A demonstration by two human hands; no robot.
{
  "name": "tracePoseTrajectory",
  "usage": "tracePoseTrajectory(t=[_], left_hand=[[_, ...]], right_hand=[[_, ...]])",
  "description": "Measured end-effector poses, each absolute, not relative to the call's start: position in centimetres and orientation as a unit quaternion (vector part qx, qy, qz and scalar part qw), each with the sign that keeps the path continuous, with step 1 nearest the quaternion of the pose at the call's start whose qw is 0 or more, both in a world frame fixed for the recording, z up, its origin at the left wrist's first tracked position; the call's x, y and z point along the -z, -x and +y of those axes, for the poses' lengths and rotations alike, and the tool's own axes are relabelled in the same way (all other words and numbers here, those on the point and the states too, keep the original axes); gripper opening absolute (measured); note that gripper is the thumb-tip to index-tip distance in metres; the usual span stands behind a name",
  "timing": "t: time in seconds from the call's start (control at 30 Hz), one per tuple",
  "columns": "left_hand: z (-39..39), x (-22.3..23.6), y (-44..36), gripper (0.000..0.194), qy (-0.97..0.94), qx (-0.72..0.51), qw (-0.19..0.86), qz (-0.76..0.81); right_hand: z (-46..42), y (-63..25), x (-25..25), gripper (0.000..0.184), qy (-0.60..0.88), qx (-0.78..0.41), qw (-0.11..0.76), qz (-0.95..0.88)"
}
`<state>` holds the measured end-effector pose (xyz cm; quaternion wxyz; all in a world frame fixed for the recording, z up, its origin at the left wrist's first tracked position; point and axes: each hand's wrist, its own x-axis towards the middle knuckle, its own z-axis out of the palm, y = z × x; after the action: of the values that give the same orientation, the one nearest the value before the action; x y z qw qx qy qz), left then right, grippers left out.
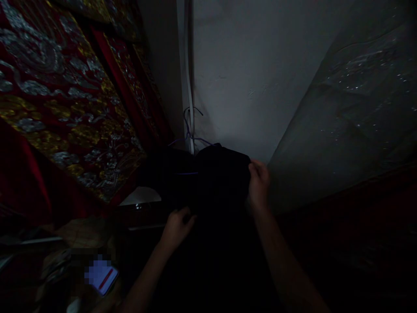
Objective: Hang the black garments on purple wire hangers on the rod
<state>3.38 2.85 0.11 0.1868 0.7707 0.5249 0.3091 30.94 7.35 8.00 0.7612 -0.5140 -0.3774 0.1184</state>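
A dark garment (221, 182) hangs in the middle on a thin purple wire hanger (203, 140), whose hook stands up beside a pale cable. My right hand (259, 180) pinches the garment's upper right edge, near its shoulder. Lower and to the left, my left hand (178, 224) is at the garment's left side with its fingers curled. Whether cloth is caught between those fingers is too dark to make out. The garment's lower part melts into the darkness.
Red cloth with gold and silver embroidery (65, 95) hangs at the left. A pale wall (244, 74) with a vertical cable (188, 74) stands behind. Clear plastic sheeting (352, 117) covers the right. A lit phone (104, 278) shows at lower left, partly pixelated.
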Motion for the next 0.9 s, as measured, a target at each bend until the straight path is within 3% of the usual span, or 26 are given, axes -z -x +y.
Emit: tracePoseTrajectory(t=[0.07, 0.1, 0.2, 0.27, 0.33, 0.43, 0.5, 0.6, 0.8, 0.9], left_hand=[[1.5, 1.7, -4.3, 0.010, -0.729, -0.404, 0.212, 0.510], [0.9, 2.5, -4.8, 0.015, -0.697, -0.452, 0.232, 0.506], [-0.8, 4.2, -6.4, 0.066, -0.590, -0.562, 0.287, 0.504], [-1.7, 4.9, -7.0, 0.081, -0.553, -0.585, 0.311, 0.505], [-2.2, 5.1, -7.1, 0.068, -0.557, -0.579, 0.318, 0.503], [-2.3, 5.0, -6.6, 0.033, -0.585, -0.565, 0.293, 0.503], [-2.1, 4.7, -6.2, 0.020, -0.600, -0.562, 0.274, 0.499], [-2.1, 4.4, -6.3, 0.013, -0.603, -0.561, 0.266, 0.501], [-2.6, 4.1, -6.9, 0.007, -0.584, -0.572, 0.250, 0.519], [-2.6, 3.7, -6.7, 0.009, -0.588, -0.579, 0.237, 0.513]], right_hand=[[5.3, -28.6, -5.8, 0.039, 0.530, -0.045, 0.773, -0.346], [4.1, -27.0, -4.4, 0.035, 0.538, -0.061, 0.769, -0.340], [0.4, -21.6, -0.3, 0.035, 0.559, -0.292, 0.653, -0.419], [-1.1, -18.9, 1.8, 0.042, 0.542, -0.408, 0.562, -0.473], [-1.5, -17.6, 2.9, 0.044, 0.535, -0.431, 0.512, -0.515], [-0.9, -18.1, 3.0, 0.039, 0.552, -0.380, 0.466, -0.578], [-0.6, -19.1, 2.5, 0.039, 0.571, -0.350, 0.421, -0.611], [-0.6, -20.2, 1.9, 0.039, 0.602, -0.330, 0.375, -0.624], [-1.5, -20.1, 0.9, 0.035, 0.606, -0.296, 0.375, -0.636], [-1.7, -19.6, 0.9, 0.039, 0.586, -0.401, 0.370, -0.599]])
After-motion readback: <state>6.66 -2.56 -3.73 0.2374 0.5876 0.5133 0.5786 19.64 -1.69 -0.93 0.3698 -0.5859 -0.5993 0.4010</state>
